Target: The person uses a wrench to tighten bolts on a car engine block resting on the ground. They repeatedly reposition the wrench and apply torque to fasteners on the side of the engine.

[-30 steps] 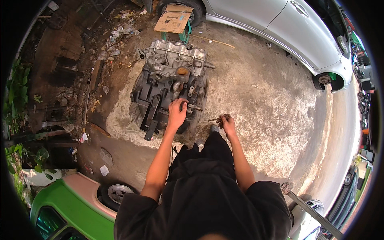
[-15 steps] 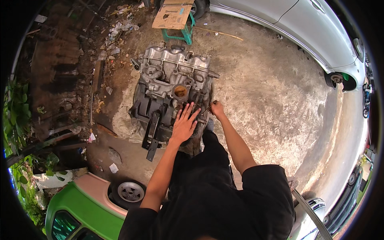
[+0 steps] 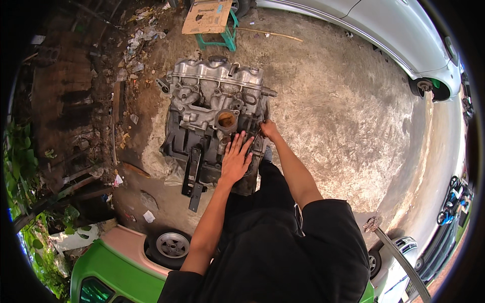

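Note:
A car engine (image 3: 217, 83) with a ribbed silver top cover stands in front of me. My left hand (image 3: 236, 161) lies on its near side, fingers stretched out over dark metal parts. Just beyond those fingertips is a round intake opening (image 3: 226, 119), rusty brown inside. My right hand (image 3: 268, 130) is closed at the engine's right side, against the block. Whatever it grips is hidden by the fingers. A black metal bracket (image 3: 194, 174) juts toward me from the block, left of my left hand.
A green stool (image 3: 230, 39) with cardboard (image 3: 206, 17) on top stands beyond the engine. A silver car (image 3: 384, 30) is at the far right, and a green car body (image 3: 121, 265) at the lower left beside a wheel (image 3: 172, 245). Litter (image 3: 141, 40) and planks line the left.
My right hand has come in closer to the engine's side; the small dark thing seen at its fingers before is now hidden. My left hand stays on the engine. The whole view has shifted slightly.

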Demonstrator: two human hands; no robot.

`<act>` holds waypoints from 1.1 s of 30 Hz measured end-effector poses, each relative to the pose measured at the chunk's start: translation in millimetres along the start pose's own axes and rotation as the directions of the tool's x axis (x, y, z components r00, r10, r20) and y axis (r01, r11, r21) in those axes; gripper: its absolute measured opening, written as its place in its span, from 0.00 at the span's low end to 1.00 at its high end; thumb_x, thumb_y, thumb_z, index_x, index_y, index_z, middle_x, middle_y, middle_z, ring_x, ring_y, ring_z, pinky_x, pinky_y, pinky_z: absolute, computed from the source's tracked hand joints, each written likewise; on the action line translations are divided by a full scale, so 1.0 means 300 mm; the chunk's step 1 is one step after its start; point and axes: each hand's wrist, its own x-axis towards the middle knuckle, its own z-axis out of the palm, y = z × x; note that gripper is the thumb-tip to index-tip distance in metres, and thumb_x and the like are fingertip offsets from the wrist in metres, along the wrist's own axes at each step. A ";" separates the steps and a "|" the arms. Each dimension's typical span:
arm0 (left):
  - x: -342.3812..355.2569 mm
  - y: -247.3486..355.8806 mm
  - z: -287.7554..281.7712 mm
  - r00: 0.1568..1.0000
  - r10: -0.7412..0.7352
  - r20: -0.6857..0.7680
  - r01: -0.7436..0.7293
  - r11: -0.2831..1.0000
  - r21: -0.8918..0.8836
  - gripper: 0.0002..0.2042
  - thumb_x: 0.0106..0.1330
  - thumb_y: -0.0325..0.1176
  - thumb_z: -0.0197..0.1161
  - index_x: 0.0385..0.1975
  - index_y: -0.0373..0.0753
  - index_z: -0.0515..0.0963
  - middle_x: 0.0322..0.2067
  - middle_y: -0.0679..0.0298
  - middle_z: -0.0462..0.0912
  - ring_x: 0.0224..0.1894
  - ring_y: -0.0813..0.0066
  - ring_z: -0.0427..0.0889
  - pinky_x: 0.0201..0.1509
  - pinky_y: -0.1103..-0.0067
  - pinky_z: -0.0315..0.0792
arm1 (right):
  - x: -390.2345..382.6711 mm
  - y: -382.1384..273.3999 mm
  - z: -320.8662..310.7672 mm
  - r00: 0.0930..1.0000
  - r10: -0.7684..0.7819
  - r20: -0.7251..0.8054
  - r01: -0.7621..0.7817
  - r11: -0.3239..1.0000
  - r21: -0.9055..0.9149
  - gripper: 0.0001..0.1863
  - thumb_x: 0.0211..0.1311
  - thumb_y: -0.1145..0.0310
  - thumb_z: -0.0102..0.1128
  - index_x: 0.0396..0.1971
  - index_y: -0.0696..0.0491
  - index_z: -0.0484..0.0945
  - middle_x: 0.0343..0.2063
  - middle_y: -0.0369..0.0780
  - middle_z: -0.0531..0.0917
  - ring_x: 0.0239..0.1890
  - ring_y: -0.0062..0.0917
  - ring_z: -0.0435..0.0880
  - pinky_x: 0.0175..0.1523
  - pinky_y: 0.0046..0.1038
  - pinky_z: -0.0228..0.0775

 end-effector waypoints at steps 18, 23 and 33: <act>0.002 -0.010 0.023 0.999 0.024 -0.043 -0.023 1.000 0.008 0.24 0.76 0.43 0.46 0.71 0.54 0.59 0.75 0.61 0.49 0.77 0.61 0.47 0.77 0.61 0.45 | -0.088 -0.092 0.005 0.994 -0.006 -0.110 0.014 0.998 0.064 0.26 0.63 0.54 0.54 0.46 0.65 0.79 0.45 0.62 0.81 0.51 0.55 0.80 0.56 0.45 0.73; 0.001 -0.009 0.026 0.999 0.018 -0.046 -0.017 1.000 0.020 0.25 0.75 0.41 0.46 0.72 0.52 0.59 0.75 0.62 0.48 0.77 0.62 0.47 0.77 0.61 0.45 | -0.132 -0.110 0.023 0.982 0.012 -0.189 -0.012 1.000 0.000 0.26 0.62 0.53 0.54 0.45 0.65 0.80 0.44 0.61 0.81 0.50 0.53 0.81 0.56 0.45 0.73; -0.003 -0.028 0.032 0.995 0.073 -0.071 -0.077 0.995 -0.059 0.26 0.74 0.42 0.46 0.72 0.51 0.58 0.76 0.60 0.47 0.77 0.59 0.45 0.77 0.59 0.43 | -0.113 -0.171 0.075 0.854 0.452 -0.256 -0.164 0.702 0.693 0.31 0.61 0.54 0.54 0.54 0.65 0.76 0.53 0.61 0.78 0.58 0.52 0.76 0.63 0.42 0.66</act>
